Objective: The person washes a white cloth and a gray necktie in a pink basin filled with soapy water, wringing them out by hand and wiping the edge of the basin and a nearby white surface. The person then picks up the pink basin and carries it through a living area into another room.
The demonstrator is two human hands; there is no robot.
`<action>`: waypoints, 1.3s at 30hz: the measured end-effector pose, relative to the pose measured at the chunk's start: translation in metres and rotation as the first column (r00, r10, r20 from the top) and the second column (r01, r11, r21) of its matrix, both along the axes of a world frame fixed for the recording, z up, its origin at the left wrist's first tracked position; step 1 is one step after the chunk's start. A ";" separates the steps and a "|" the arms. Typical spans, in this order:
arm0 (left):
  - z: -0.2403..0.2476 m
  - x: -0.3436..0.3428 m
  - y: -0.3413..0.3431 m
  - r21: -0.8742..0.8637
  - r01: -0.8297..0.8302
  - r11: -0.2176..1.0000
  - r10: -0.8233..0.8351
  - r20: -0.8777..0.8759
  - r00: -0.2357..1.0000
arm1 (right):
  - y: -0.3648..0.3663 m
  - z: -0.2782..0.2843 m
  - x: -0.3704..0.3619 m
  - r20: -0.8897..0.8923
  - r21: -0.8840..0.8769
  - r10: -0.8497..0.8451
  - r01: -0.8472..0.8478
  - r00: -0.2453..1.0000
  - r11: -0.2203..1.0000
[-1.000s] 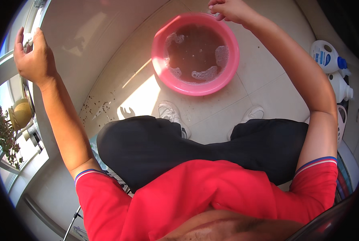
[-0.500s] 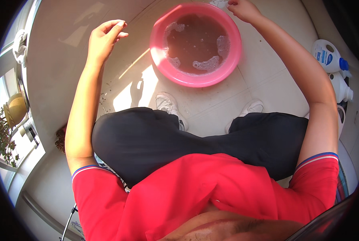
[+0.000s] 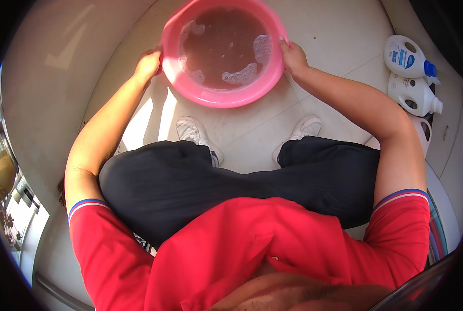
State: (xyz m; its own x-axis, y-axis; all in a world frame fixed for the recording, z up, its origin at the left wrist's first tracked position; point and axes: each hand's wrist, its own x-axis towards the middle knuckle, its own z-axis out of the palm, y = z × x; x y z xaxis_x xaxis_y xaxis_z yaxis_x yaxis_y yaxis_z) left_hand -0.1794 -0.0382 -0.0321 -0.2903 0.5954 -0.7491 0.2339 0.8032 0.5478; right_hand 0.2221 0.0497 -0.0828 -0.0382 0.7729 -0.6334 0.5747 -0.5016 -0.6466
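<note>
Left hand [image 3: 147,64] now down from the air onto the pink basin [image 3: 226,96] rim — right hand [image 3: 293,56] opposite, fingers of both closed on it

Sitting on the tiled floor [image 3: 340,36] ahead of the knees: a pink basin [image 3: 223,96] of murky, foamy water, filling the middle of the reach. Closing on its rim from both sides: left hand [image 3: 148,63] and right hand [image 3: 293,56], leaving no gap there. Lying open: bare tile to the basin's left and right. Crowding the far right: two white detergent bottles [image 3: 410,78]. Blocking the near ground: two white shoes [image 3: 195,132].
</note>
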 end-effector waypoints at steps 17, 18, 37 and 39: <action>-0.016 0.007 -0.002 0.104 -0.025 0.994 0.023 0.019 1.000 | 0.009 0.006 -0.010 -0.367 -0.086 -0.449 0.451 0.814 0.888; -0.012 0.010 -0.008 0.136 0.007 0.991 -0.009 0.014 1.000 | 0.009 0.008 -0.006 -0.351 -0.045 -0.406 0.418 0.844 0.907; 0.257 0.111 0.007 0.478 -0.158 0.864 0.150 0.055 0.987 | -0.002 0.290 0.072 -0.426 -0.148 -0.598 0.600 0.679 0.787; 0.304 0.129 0.011 0.497 -0.151 0.854 0.146 0.050 0.988 | -0.012 0.338 0.087 -0.455 -0.110 -0.612 0.641 0.647 0.759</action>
